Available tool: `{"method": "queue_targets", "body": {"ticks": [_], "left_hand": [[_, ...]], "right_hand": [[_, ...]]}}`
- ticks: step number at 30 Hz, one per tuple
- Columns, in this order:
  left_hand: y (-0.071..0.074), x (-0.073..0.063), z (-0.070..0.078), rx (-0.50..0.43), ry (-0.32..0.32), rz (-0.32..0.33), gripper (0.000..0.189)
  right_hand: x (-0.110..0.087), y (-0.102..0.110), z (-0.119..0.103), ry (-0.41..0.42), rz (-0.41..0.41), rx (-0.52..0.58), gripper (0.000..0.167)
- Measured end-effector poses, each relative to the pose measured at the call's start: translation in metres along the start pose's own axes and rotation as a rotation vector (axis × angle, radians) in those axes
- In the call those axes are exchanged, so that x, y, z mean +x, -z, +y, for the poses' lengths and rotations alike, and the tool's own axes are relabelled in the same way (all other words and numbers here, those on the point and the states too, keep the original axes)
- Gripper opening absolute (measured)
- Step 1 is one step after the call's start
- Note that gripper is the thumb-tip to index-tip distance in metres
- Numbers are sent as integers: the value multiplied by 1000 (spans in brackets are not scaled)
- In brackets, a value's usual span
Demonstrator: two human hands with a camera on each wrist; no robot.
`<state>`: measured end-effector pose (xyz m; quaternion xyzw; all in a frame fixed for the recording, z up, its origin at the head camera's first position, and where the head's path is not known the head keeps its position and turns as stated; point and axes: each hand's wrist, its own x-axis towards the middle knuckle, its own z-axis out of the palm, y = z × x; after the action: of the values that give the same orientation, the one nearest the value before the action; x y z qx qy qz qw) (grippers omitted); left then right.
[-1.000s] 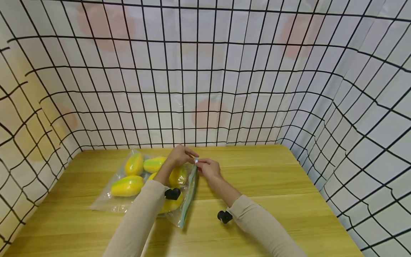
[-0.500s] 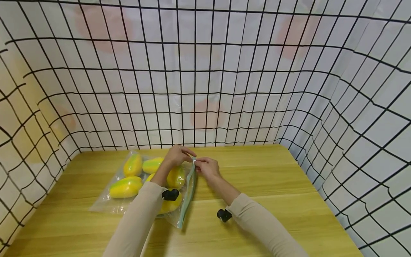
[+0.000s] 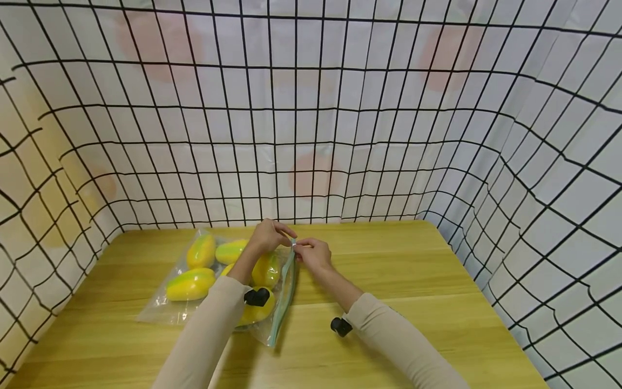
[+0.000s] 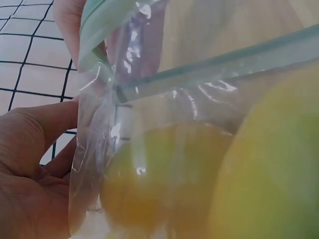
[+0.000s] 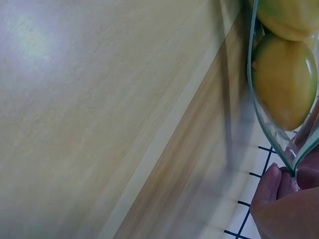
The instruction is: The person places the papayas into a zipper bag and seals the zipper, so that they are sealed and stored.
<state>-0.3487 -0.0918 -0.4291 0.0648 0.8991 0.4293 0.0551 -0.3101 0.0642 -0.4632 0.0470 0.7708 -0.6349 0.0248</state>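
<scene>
A clear zip bag (image 3: 157, 310) lies on the table, with several yellow-green mangoes (image 3: 191, 284) inside. Its pale green zip strip (image 3: 279, 321) runs along the right side, and a small white slider (image 3: 293, 245) sits at the far corner. My left hand (image 3: 266, 236) pinches the bag at that corner. Facing it, my right hand (image 3: 316, 255) grips the slider end between thumb and fingers. From the right wrist, the two green edges (image 5: 255, 94) part in a V above the right hand (image 5: 286, 209), so the mouth gapes. The left forearm covers some mangoes.
The wooden table (image 3: 413, 281) extends to the right of the bag. White walls with a black grid (image 3: 311, 124) enclose its back and sides. A black wrist camera (image 3: 256, 296) is on the left cuff and another camera (image 3: 341, 327) on the right.
The head view has shifted slightly. Both hands stay at the far corner of the bag, with the slider barely moved; the mangoes lie as before.
</scene>
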Motion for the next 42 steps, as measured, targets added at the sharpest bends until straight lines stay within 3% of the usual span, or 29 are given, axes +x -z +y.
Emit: {"method": "queue_targets", "body": {"ticks": [13, 25, 32, 42], "left_hand": [[10, -1, 1, -5, -11, 24, 10], [27, -3, 5, -27, 22, 62, 11], [32, 1, 0, -34, 22, 120, 12], [30, 3, 0, -56, 46, 144, 11]], "right_hand": [[-6, 2, 2, 7, -87, 9, 22], [-27, 12, 1, 36, -224, -43, 20], [-33, 19, 2, -6, -341, -77, 16], [-40, 34, 4, -68, -528, -150, 13]]}}
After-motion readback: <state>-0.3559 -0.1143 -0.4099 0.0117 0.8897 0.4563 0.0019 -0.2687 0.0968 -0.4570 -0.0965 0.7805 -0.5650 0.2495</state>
